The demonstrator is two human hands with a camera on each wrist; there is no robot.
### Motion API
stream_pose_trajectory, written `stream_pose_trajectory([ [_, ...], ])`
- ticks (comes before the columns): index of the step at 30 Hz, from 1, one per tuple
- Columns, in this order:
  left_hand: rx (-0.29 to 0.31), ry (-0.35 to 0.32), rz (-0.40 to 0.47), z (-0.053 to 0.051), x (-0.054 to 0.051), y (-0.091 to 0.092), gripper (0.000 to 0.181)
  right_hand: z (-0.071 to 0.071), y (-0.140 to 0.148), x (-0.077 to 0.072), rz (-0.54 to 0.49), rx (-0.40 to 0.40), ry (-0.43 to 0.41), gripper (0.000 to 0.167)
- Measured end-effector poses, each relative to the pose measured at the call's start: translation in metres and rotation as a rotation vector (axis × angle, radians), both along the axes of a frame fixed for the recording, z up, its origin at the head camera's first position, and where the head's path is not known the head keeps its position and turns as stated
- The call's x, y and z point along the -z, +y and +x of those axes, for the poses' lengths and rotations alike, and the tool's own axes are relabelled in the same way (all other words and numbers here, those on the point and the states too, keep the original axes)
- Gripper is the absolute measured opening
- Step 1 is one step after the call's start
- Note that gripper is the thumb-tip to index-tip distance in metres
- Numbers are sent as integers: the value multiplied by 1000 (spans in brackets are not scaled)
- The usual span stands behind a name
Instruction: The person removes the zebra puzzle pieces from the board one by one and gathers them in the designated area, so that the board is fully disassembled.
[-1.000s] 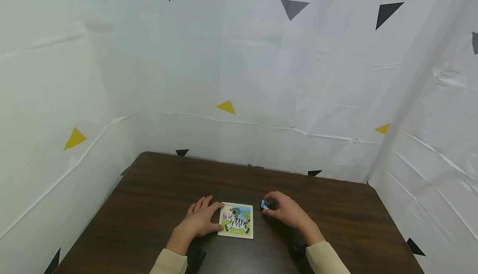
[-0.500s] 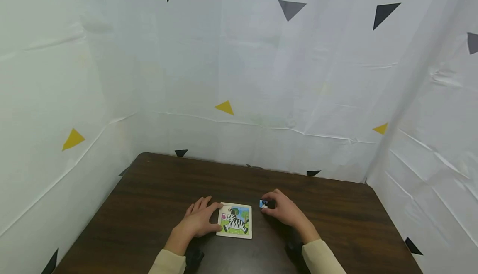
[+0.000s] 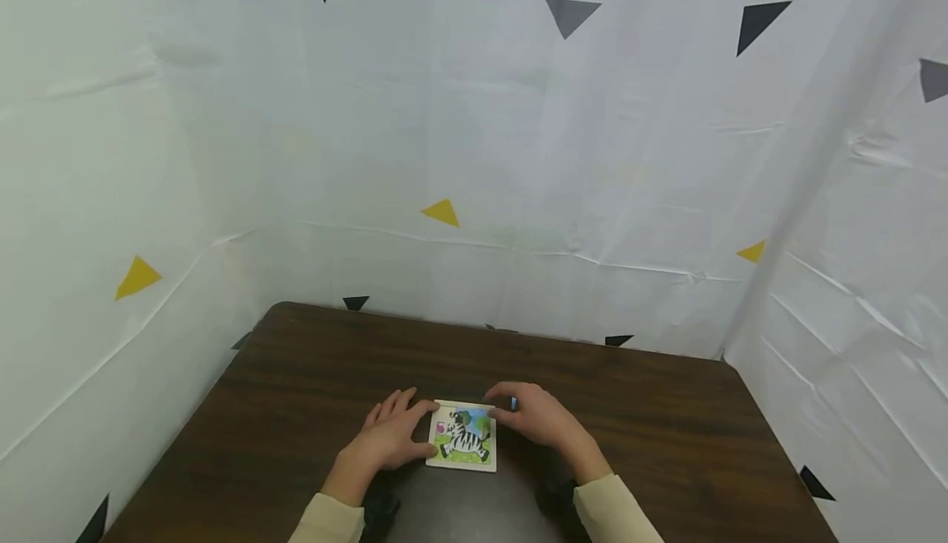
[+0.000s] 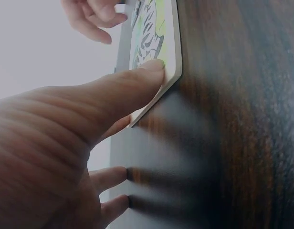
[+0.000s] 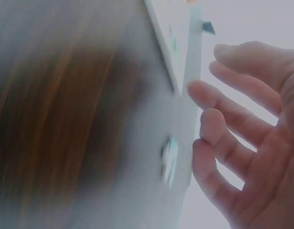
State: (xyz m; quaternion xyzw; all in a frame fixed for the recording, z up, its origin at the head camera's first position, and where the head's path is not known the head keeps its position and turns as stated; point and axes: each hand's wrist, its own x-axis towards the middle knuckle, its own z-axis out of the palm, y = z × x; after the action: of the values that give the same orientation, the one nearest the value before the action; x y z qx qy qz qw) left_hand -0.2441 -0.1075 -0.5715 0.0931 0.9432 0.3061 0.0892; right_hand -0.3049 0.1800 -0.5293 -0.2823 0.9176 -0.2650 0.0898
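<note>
A square zebra picture board [image 3: 463, 443] with a pale frame lies flat on the table. My left hand [image 3: 383, 442] rests at its left side, thumb and index finger on the two left corners, other fingers spread; in the left wrist view the straight thumb of this hand [image 4: 66, 114] presses the frame. Close to the board's upper right corner is my right hand [image 3: 546, 426], fingers bent loosely. A small blue piece [image 3: 514, 403] shows behind its fingers; the right wrist view has this piece [image 5: 170, 161] on the table, apart from the hand [image 5: 257, 114].
The dark wood table [image 3: 355, 354] has rounded back corners. White sheeting [image 3: 504, 132] with grey, black and yellow triangles stands behind it and along both sides.
My right hand has moved left, away from the small piece it had at its fingertips, to the board's upper right corner. My left hand stays on the board.
</note>
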Motion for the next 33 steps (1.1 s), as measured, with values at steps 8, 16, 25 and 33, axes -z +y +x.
stream_pose_trajectory([
  [8,13,-31,2,3,-18,-3,65,0,-40,5,42,-70,-64,29],
  [16,35,-72,16,3,-22,-5,65,-1,-54,9,58,-95,-107,27],
  [25,43,-80,14,6,-31,-4,64,-3,-56,5,9,-117,-190,23],
  [33,31,-90,8,5,-31,-4,64,-7,-55,6,-25,-135,-230,21],
])
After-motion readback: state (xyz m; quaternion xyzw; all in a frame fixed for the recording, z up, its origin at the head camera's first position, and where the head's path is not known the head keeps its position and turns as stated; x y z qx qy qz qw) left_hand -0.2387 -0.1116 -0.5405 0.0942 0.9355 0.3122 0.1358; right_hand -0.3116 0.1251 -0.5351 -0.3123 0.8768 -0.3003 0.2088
